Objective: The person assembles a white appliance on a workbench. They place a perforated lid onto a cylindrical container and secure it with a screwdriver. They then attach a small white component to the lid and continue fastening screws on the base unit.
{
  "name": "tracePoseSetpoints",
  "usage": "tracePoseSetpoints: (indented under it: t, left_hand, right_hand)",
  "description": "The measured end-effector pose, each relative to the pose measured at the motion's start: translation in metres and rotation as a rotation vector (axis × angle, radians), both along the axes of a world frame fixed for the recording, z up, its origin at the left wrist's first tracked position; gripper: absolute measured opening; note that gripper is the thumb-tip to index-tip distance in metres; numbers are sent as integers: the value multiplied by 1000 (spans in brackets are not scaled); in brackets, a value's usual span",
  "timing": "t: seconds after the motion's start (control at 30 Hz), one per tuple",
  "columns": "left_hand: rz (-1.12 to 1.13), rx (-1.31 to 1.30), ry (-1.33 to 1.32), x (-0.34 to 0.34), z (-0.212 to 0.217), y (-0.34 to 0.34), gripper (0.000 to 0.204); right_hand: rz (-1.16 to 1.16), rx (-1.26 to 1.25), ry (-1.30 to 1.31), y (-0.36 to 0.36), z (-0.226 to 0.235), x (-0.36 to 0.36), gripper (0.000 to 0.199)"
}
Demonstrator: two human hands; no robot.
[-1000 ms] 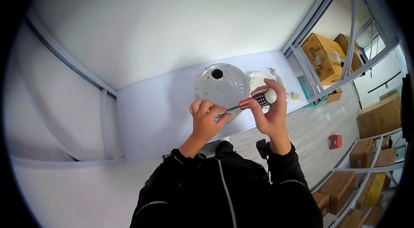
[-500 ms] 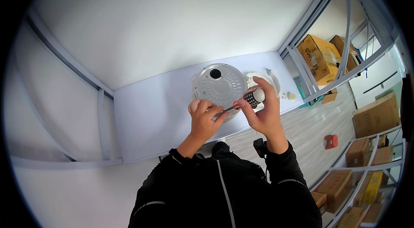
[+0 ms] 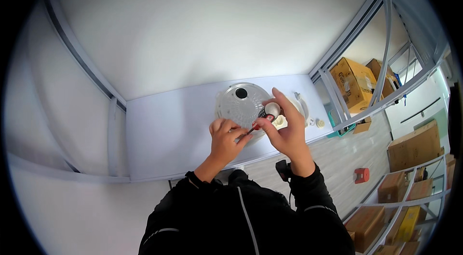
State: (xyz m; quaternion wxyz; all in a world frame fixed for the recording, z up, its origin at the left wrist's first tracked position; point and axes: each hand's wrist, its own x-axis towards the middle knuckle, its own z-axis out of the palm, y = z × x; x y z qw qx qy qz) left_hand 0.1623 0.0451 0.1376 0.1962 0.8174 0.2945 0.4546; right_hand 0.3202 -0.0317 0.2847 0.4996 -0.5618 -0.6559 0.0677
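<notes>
A round appliance body (image 3: 230, 105) lies on the white table, its silver metal face up, with a radial pattern and one dark round opening near the far side. Over its near right edge, my right hand (image 3: 291, 132) holds a screwdriver (image 3: 258, 126) by its red and black handle with a pale round end. The thumb presses the handle while the index finger stretches up. The shaft slants down and left to my left hand (image 3: 225, 140), whose thumb and forefinger pinch around its tip. What lies under the tip is hidden by the fingers.
White plastic parts (image 3: 302, 106) and a small cream round piece (image 3: 320, 123) lie on the table (image 3: 164, 129) at right. A white wall rises behind. To the right stand metal frames, a teal basket (image 3: 333, 119), cardboard boxes (image 3: 354, 84) and a red stool (image 3: 361, 175).
The screwdriver and my right hand have shifted slightly left and down, and the handle's end has turned more toward me. My left hand stays by the tip. The whole view has tilted a little.
</notes>
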Motion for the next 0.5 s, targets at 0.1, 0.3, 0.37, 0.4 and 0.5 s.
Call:
tracePoseSetpoints:
  t: [0.1,0.3,0.37,0.4,0.5]
  left_hand:
    - [22,17,-8,0,-1,0,17]
    - [20,0,-11,-1,-1,-2,17]
    - [14,1,-28,0,-1,-2,17]
    - [18,4,-27,0,0,-2,17]
    - [28,11,-21,0,-1,-2,18]
  right_hand:
    - [-81,109,-292,5,-3,2,76]
    - [48,167,35,9,7,-14,74]
    - [87,60,100,6,2,-11,73]
    - [79,24,78,4,1,-9,72]
    - [-60,41,-206,-1,3,-2,71]
